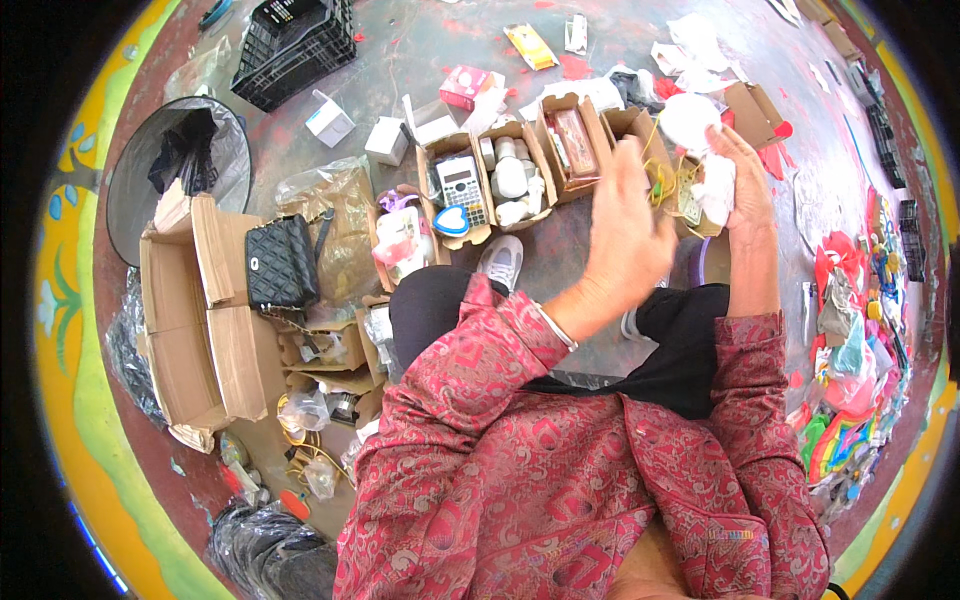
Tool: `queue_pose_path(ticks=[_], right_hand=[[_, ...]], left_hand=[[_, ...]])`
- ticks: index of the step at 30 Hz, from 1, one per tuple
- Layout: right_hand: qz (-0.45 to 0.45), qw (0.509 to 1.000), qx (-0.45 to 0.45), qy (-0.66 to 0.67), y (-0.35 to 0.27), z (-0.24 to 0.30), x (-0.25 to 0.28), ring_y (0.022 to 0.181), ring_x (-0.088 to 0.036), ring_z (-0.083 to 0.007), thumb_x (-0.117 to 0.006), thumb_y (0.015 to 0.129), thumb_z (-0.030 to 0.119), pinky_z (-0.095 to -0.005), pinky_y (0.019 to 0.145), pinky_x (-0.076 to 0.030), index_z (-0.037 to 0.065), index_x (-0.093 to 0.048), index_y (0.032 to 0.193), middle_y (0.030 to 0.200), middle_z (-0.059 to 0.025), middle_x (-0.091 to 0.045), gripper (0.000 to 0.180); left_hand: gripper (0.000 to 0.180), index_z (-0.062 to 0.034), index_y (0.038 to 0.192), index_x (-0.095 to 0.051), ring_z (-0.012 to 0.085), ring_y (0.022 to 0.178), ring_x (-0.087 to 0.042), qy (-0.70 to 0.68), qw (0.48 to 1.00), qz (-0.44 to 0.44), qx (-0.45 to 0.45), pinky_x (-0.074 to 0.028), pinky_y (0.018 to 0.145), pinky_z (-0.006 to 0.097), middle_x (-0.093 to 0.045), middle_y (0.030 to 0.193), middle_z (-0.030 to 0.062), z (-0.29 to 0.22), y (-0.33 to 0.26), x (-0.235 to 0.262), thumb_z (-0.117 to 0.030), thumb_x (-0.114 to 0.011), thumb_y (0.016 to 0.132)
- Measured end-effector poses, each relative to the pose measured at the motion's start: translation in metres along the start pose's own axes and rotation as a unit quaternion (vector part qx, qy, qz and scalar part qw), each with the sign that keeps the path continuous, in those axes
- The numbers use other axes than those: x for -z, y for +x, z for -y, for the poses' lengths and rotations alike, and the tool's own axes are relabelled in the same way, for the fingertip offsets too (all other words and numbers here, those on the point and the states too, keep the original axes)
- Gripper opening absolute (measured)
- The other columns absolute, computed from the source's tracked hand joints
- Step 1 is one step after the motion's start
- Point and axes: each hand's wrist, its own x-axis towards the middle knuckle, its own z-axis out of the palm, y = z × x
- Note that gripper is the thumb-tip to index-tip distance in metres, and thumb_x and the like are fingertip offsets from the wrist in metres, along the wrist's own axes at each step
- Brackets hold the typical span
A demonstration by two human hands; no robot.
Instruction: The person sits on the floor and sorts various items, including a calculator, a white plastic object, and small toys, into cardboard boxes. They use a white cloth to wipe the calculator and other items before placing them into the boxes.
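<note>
My right hand [750, 190] is closed around a white bundle [715, 188], whose exact kind I cannot make out. A rounded white piece [690, 122] shows just above it, by the fingertips. Opposite, my left hand [630, 230] is raised over the row of small boxes, its fingers smeared by motion; whether they grip anything is unclear. A thin yellow cord [655, 150] runs beside the left fingers toward a tangle of yellow cord [690, 195] between the hands. Just left of that hand, an open cardboard box [552, 112] holds a reddish-brown packaged item [575, 142].
Small cardboard boxes hold a calculator [460, 185] and white fittings [511, 178]. Leftward lie a black quilted handbag [283, 262], a large open carton [180, 320] and a lined bin [225, 150]. A black crate [290, 55] stands far left; colourful items [850, 370] are heaped on the right.
</note>
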Motion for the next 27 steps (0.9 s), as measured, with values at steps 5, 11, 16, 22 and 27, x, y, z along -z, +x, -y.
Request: queue_pose_path(ticks=[5,11,16,22,27], right_hand=[[-0.016,0.998,-0.005,0.067,0.028,-0.014,-0.017,0.073,-0.063,-0.0191,-0.062,0.079,0.013,-0.0283,0.055,-0.053,-0.002,-0.055,0.101,0.090,-0.0115,-0.062,0.028],[0.040,0.992,-0.049,0.108,0.078,-0.046,-0.054,0.069,-0.063,-0.0213,-0.063,0.076,0.010,-0.0298,0.052,-0.052,-0.001,-0.053,0.098,0.082,-0.0107,-0.062,0.026],[-0.008,0.995,-0.071,0.074,0.114,-0.099,-0.087,0.061,-0.062,-0.0214,-0.062,0.073,0.003,-0.0332,0.046,-0.051,-0.001,-0.053,0.095,0.078,-0.0120,-0.061,0.024],[-0.038,0.993,-0.099,0.044,0.138,-0.185,-0.081,0.059,-0.059,-0.0191,-0.061,0.074,0.003,-0.0328,0.047,-0.050,-0.004,-0.055,0.094,0.079,-0.0130,-0.061,0.022],[-0.122,0.970,-0.208,0.012,0.144,-0.237,-0.074,0.046,-0.054,-0.0227,-0.060,0.077,0.011,-0.0364,0.036,-0.045,0.000,-0.055,0.083,0.065,-0.0097,-0.054,0.014]], left_hand=[[0.035,0.0031,0.099,-0.050,0.0327,0.099,-0.049,-0.009,0.940,0.309,-0.145,-0.038,0.088,0.040,-0.051,0.102,0.0183,-0.019,-0.038,-0.002,-0.007,-0.056,0.065],[0.013,-0.0059,0.075,-0.057,0.0208,0.069,-0.056,0.048,0.838,0.449,-0.307,-0.042,0.058,0.031,-0.055,0.075,0.0078,0.015,-0.091,0.011,-0.017,-0.054,0.068],[0.019,-0.0066,0.081,-0.061,0.0213,0.070,-0.055,0.326,0.733,0.534,-0.268,-0.040,0.061,0.034,-0.057,0.077,0.0089,0.013,-0.075,0.027,-0.020,-0.052,0.071],[0.023,-0.0059,0.083,-0.062,0.0221,0.075,-0.055,0.332,0.741,0.537,-0.227,-0.039,0.064,0.035,-0.058,0.079,0.0094,0.020,-0.078,0.010,-0.024,-0.052,0.073],[0.026,-0.0076,0.090,-0.064,0.0228,0.083,-0.056,0.313,0.706,0.608,-0.183,-0.039,0.068,0.037,-0.060,0.088,0.0101,0.012,-0.067,0.014,-0.025,-0.051,0.075]])
